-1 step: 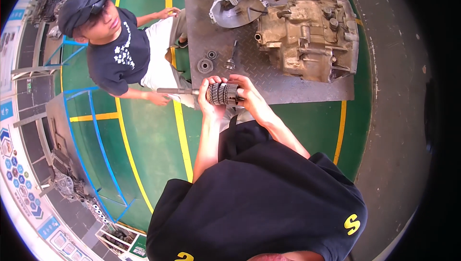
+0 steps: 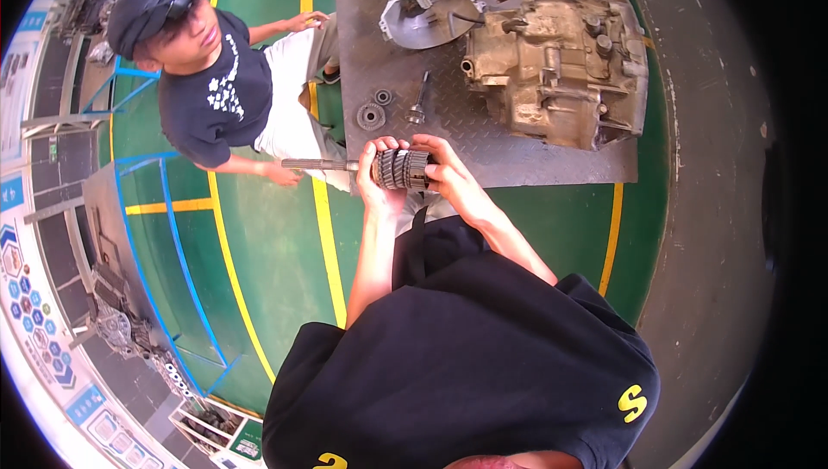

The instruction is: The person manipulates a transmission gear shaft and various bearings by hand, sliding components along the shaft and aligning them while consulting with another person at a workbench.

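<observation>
nothing visibly moved, both hands still grip grey gear shaft [image 2: 379, 167], left hand [image 2: 377, 178] and right hand [image 2: 444, 174] fingers wrapped round stacked toothed gears, shaft middle hidden by fingers

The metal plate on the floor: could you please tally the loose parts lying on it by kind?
Gearbox housing: 1
Bell-shaped cover: 1
Round ring parts: 2
Short shaft: 1
Total: 5
More parts at the plate's far edge are too cluttered to count. The gear shaft is off the plate, in the left hand and right hand.

No visible change between pictures.
</observation>
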{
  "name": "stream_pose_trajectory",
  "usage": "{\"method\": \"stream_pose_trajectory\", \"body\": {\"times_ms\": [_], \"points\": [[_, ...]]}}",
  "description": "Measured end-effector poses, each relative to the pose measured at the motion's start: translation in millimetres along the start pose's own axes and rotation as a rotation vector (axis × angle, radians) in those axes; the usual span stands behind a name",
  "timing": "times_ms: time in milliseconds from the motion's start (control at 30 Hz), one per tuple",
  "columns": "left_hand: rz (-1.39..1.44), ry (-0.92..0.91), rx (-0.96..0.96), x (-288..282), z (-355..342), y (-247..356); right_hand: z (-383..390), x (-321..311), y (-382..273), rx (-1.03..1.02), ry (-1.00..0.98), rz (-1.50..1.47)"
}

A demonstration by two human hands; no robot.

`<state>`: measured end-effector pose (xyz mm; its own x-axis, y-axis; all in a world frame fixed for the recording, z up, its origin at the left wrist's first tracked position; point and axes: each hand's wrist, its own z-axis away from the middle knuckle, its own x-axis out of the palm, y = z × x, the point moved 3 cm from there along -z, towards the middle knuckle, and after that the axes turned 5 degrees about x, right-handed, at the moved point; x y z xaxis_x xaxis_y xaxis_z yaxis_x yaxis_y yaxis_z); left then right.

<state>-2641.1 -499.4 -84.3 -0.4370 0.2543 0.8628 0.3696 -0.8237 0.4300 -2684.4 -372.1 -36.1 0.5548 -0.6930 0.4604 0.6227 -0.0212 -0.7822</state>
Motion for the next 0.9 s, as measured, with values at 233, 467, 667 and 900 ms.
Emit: {"method": "stream_pose_trajectory", "body": {"times_ms": [233,467,667,900], "points": [[0.100,0.074,-0.009,-6.4,11.7,5.3,0.5,6.7,-0.8,-0.018,-0.133,0.185],[0.137,0.164,-0.034,-20.7,27.1,-3.3,6.5,14.4,-0.2,-0.191,0.022,0.805],[0.313,0.414,-0.068,-66.8,55.9,-23.2,8.9,25.8,26.9,-0.325,0.033,1.153],[0.309,0.513,-0.054,-102.7,91.4,-17.5,-8.6,60.6,25.4,-0.392,-0.198,1.211]]}}
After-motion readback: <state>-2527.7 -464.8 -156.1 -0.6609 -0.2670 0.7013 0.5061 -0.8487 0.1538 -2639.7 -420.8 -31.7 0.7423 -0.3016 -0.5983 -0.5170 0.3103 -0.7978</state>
